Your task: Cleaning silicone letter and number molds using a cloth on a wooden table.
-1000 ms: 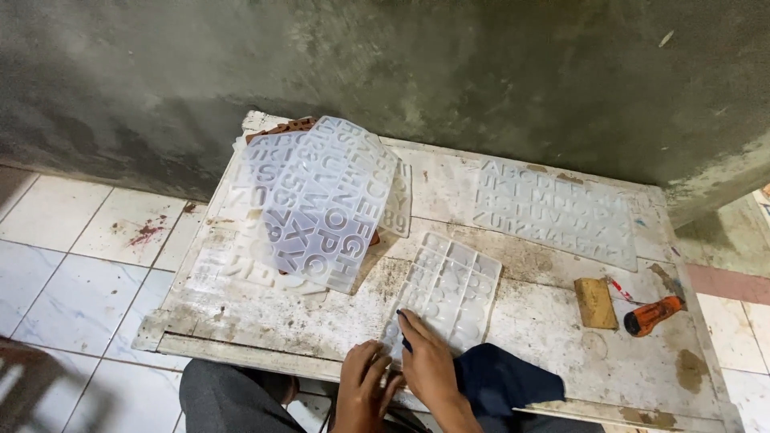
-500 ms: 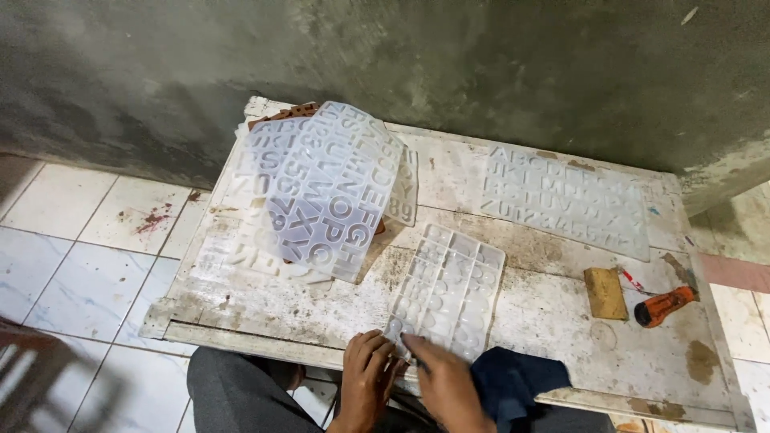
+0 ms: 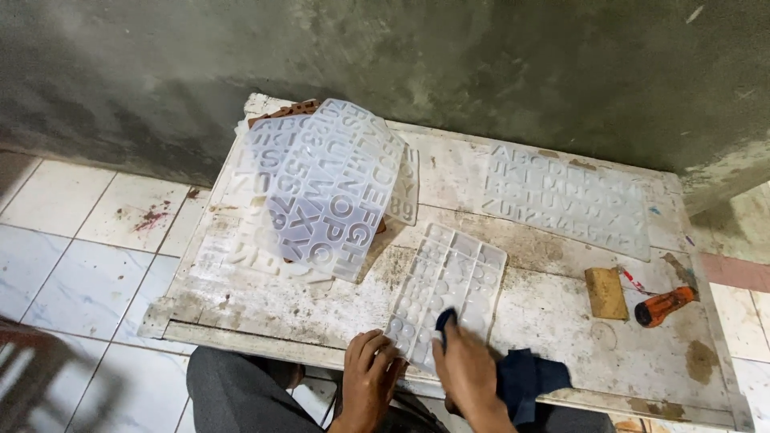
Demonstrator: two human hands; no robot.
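Translucent white silicone mould tray with small cavities (image 3: 449, 293) lies flat on stained white worktable (image 3: 553, 321), near front edge, centre. Head view: L hand (image 3: 370, 377) fingers curled, gripping tray's near-left corner. R hand (image 3: 468, 373) pressing dark blue cloth (image 3: 525, 381) onto tray's near end, fingers closed on cloth. Stack of translucent letter moulds (image 3: 329, 192) back-left, flat letter mould sheet (image 3: 565, 200) back-right, tan block (image 3: 605, 293) and orange-handled tool (image 3: 664, 305) at right. Vs 0.5 s ago: R hand further up on tray, L grip same.
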